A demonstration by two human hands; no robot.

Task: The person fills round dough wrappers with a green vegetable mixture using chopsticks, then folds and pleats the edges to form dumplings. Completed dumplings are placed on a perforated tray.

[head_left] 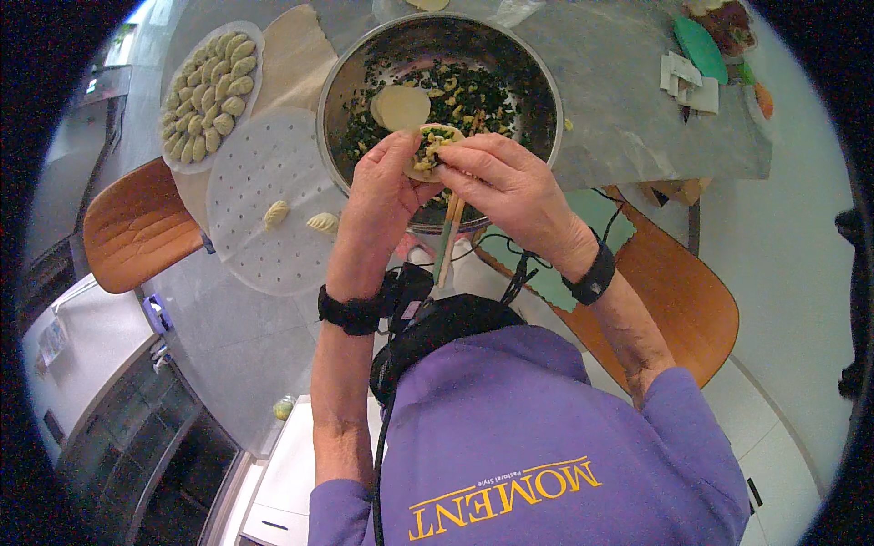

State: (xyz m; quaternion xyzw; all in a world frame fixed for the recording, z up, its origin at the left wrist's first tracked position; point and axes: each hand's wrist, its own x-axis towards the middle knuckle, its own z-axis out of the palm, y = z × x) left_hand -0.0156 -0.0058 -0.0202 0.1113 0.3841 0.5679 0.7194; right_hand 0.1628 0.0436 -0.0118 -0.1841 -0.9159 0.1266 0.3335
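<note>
My left hand (pixel 386 177) holds a round dough wrapper (pixel 425 173) topped with green and yellow filling, over a large steel bowl (pixel 556 102). The fingertips of my right hand (pixel 502 174) touch the wrapper's right side and the filling. Chopped greens with yellow bits (pixel 471 92) lie in the bowl, and a small stack of round wrappers (pixel 403 108) rests on them. A pair of chopsticks (pixel 450 235) leans in the bowl, passing beneath my right hand, with their ends towards me. Two pleated dumplings (pixel 276 214) sit on perforated round paper (pixel 252 167) left of the bowl.
Many pleated dumplings fill a tray (pixel 258 75) at the upper left, beside a tan cloth (pixel 297 54). A green oval item (pixel 701 51) and white packets (pixel 689 85) lie at the upper right. Brown chairs (pixel 140 228) stand at both sides; a cable hangs near my right wrist.
</note>
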